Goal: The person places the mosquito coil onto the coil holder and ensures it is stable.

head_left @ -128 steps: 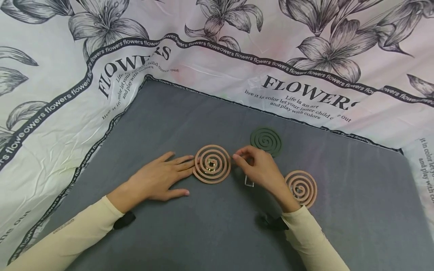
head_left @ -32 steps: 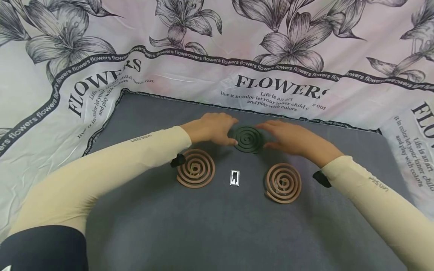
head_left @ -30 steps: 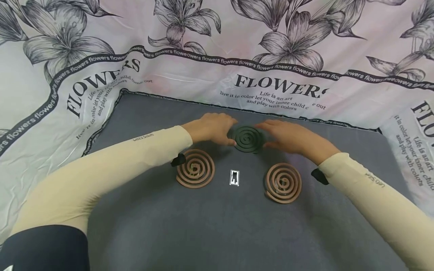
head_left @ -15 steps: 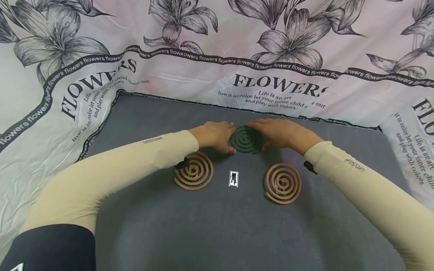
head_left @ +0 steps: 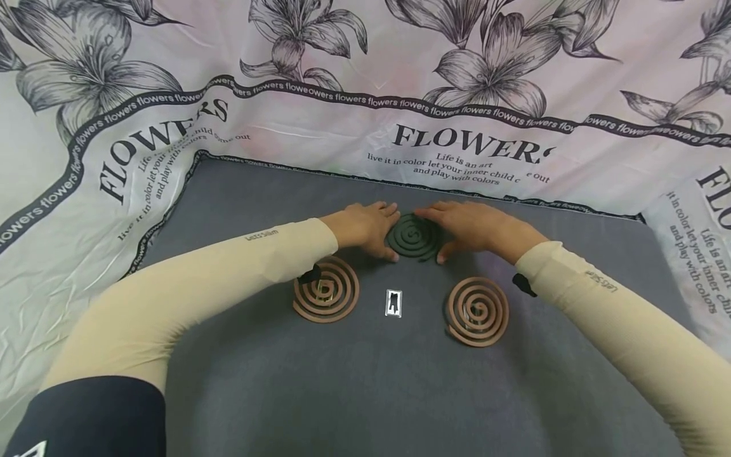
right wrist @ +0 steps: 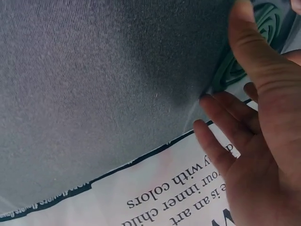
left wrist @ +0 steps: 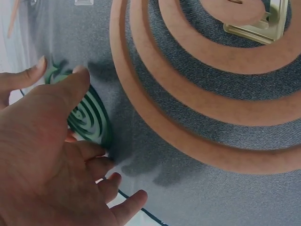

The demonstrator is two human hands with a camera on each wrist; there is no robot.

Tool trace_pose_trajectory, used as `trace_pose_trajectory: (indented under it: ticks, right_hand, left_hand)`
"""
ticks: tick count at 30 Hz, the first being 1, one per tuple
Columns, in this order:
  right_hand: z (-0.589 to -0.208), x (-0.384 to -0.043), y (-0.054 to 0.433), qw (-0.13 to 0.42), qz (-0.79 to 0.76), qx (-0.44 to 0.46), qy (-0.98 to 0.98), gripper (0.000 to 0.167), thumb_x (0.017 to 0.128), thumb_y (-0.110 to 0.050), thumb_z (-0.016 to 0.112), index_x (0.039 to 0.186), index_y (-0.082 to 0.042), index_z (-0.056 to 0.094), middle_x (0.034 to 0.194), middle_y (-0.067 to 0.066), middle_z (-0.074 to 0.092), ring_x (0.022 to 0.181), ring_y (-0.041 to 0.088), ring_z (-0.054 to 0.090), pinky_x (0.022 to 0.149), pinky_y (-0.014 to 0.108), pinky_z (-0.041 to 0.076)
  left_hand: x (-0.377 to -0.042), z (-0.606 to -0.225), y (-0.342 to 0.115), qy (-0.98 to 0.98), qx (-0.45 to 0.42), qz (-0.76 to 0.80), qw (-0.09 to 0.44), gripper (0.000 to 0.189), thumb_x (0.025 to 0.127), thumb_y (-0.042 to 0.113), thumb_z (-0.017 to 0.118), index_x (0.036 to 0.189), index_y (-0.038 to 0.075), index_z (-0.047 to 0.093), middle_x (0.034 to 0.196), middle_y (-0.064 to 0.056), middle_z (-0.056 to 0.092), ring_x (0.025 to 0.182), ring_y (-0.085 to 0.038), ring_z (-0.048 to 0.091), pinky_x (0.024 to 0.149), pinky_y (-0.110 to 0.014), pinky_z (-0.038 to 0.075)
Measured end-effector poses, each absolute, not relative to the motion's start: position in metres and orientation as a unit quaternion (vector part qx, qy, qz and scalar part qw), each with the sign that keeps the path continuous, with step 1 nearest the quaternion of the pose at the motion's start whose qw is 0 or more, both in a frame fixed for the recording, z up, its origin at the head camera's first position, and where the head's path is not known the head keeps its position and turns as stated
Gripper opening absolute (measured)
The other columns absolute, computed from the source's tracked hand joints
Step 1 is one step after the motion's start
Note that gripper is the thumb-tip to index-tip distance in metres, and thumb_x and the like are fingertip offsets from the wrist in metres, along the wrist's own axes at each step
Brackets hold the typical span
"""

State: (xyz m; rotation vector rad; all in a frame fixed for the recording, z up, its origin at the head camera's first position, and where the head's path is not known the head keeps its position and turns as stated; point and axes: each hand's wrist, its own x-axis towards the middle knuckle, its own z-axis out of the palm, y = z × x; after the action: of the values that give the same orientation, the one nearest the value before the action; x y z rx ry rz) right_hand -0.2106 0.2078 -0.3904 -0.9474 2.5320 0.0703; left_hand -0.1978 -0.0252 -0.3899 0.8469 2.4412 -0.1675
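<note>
A green coil [head_left: 412, 235] lies flat on the gray worktop [head_left: 365, 387], toward the far side, right between two bare hands. The left hand [head_left: 367, 228] is at its left side. The fingers are spread a bit and the thumb stands apart from them, down by the near edge of the coil. The right hand [head_left: 474, 225] is at the other side. Its long fingers reach to the far right edge, and its thumb points down by the near right edge. Both hands are loose and not pinching. It is hard to tell just how much of each hand touches the coil.

Nearer the person lie two brown coils. The left brown coil [head_left: 325, 291] sits partly under the left wrist, and a gold metal bit [left wrist: 249, 32] shows through its gaps. The right brown coil [head_left: 478, 310] is near the right arm, with something shiny in its gaps. Between these two lies a small silver stand [head_left: 388, 303].

Both arms have cream sleeves [head_left: 257, 247], and a small black thing [head_left: 523, 284] hangs under each wrist. Behind the worktop is a white cloth [head_left: 320, 127] with big flowers and words on it.
</note>
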Motion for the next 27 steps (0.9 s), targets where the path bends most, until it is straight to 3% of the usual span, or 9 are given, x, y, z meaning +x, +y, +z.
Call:
trace_pose_trajectory:
  ticks: [7,17,27]
  right_hand:
    - [-0.388,-0.203,0.211,0.174,0.02,-0.375,0.91,0.086,0.087,-0.04,0.088,0.159,-0.014,0.049,0.156,0.02,0.054,0.137,0.042,0.057,0.113,0.063,0.041]
    - [-0.394,-0.201,0.206,0.19,0.02,-0.365,0.911,0.096,0.085,-0.039,0.09,0.162,-0.01,0.041,0.161,0.02,0.047,0.143,0.043,0.051,0.115,0.063,0.04]
    - [-0.394,-0.197,0.204,0.2,-0.005,-0.376,0.905,0.099,0.086,-0.038,0.09,0.165,-0.011,0.036,0.165,0.018,0.043,0.148,0.043,0.045,0.119,0.062,0.036]
  left_hand:
    - [-0.197,-0.389,-0.026,0.903,0.321,-0.062,0.279,0.112,0.093,0.076,0.062,0.172,0.018,0.01,0.179,-0.005,0.002,0.165,-0.027,0.005,0.124,-0.06,0.027]
    - [-0.189,-0.387,-0.023,0.901,0.329,-0.041,0.279,0.117,0.091,0.076,0.065,0.172,0.013,0.009,0.179,-0.004,0.003,0.164,-0.027,0.011,0.124,-0.056,0.029]
    - [-0.187,-0.392,-0.022,0.905,0.323,-0.032,0.275,0.115,0.093,0.07,0.068,0.172,0.013,0.006,0.179,-0.005,0.001,0.164,-0.027,0.01,0.127,-0.061,0.018]
